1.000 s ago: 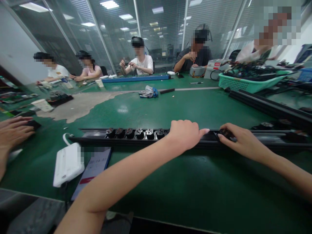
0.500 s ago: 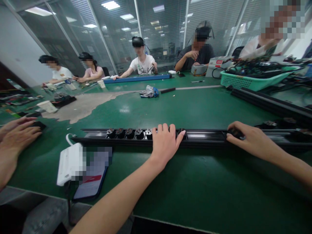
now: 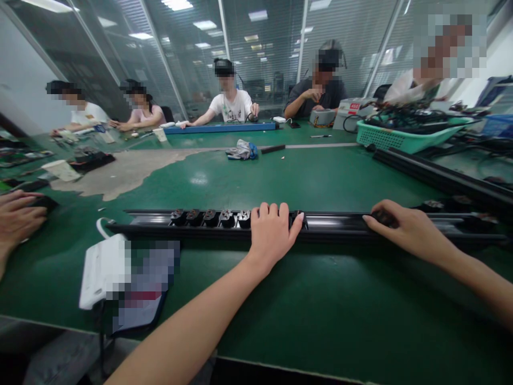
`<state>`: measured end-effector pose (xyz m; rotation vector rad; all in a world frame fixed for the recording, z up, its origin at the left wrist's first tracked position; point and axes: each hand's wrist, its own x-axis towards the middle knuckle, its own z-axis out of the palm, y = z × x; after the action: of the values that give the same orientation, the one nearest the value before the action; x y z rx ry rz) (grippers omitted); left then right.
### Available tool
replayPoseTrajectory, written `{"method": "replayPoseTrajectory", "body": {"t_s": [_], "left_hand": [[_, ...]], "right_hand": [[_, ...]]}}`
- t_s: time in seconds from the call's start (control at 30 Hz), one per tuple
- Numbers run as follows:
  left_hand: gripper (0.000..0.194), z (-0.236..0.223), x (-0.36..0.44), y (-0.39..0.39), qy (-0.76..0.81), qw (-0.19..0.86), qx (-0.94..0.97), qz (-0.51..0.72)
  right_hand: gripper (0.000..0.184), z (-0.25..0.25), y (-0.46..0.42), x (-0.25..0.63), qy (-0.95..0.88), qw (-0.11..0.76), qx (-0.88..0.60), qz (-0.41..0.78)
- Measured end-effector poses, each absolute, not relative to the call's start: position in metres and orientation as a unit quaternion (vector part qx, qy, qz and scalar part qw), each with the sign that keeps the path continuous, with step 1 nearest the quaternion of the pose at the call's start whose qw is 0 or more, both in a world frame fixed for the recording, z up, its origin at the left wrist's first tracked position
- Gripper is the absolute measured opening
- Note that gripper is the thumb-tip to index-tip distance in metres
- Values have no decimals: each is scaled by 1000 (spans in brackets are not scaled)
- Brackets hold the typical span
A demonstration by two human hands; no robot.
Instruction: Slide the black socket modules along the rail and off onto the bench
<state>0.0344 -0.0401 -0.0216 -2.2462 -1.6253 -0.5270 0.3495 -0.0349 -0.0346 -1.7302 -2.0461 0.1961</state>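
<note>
A long black rail (image 3: 336, 222) with a shiny inner channel lies across the table in front of me. Several black socket modules (image 3: 226, 217) with metal contacts sit in a row in its left part. My left hand (image 3: 272, 232) lies over the rail at the right end of that row, fingers curled over the far side and thumb at the near right. It covers part of the row. Farther right, my right hand (image 3: 395, 224) is closed around a black module (image 3: 383, 217) at the channel; fingers hide much of it.
A white power adapter (image 3: 106, 270) and a phone (image 3: 148, 289) lie near the front left. Another person's hand (image 3: 20, 216) is at the left edge. Farther back are a glove (image 3: 241, 150), a green basket (image 3: 395, 136) of cables and another black rail (image 3: 441, 168). Co-workers sit opposite.
The view has shifted slightly, so most things on the table appear farther left. My right hand with the module has come a little closer to my left hand, which keeps its grip.
</note>
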Motion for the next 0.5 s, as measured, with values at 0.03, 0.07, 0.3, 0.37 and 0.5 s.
{"method": "replayPoseTrajectory", "body": {"t_s": [0.03,0.07,0.3,0.37,0.5], "left_hand": [[54,-22,35,-40,-570,160,-785,-184],[54,-21,35,-41,-571,161,-784,-183],[53,-23,35,-39,-570,169,-783,-184],[52,-23,35,-39,-570,171,-782,-185],[52,-24,36,-38,-569,174,-782,-185]], "right_hand": [[48,-34,-35,350,-742,227,-627,67],[47,-33,-35,350,-743,229,-625,64],[42,-32,-31,357,-747,214,-628,50],[41,-31,-31,358,-745,207,-632,47],[39,-29,-31,359,-742,195,-640,37]]}}
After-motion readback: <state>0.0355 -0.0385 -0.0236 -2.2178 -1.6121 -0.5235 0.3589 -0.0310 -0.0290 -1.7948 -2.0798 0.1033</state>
